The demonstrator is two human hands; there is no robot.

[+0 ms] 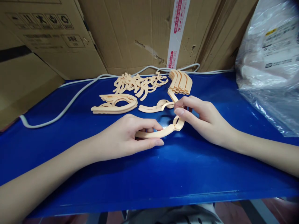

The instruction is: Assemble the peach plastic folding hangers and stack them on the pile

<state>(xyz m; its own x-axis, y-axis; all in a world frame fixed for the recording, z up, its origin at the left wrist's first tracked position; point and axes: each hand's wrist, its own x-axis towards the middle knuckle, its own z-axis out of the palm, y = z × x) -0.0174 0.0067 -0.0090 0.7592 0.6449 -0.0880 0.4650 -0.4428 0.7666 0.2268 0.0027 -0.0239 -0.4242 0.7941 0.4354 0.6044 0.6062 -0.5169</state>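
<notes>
Both hands hold a beige plastic folding clothes hanger (178, 125) above the blue table. My left hand (130, 137) is closed around its long curved arm (161, 133). My right hand (201, 116) pinches the upper part of the hanger between thumb and fingers, which hide some of it. Just behind, a curved beige piece with a round end (149, 108) lies on the table, partly overlapped by a thin hook-like piece (167, 105). Folded hangers (114, 109) are stacked beyond my left hand.
A heap of small curved hooks (130, 82) and a row of curved hanger arms (181, 81) lie at the back of the blue table (163, 174). A white cable (70, 109) runs behind them. Cardboard boxes (140, 34) and a clear plastic bag (268, 62) border the table.
</notes>
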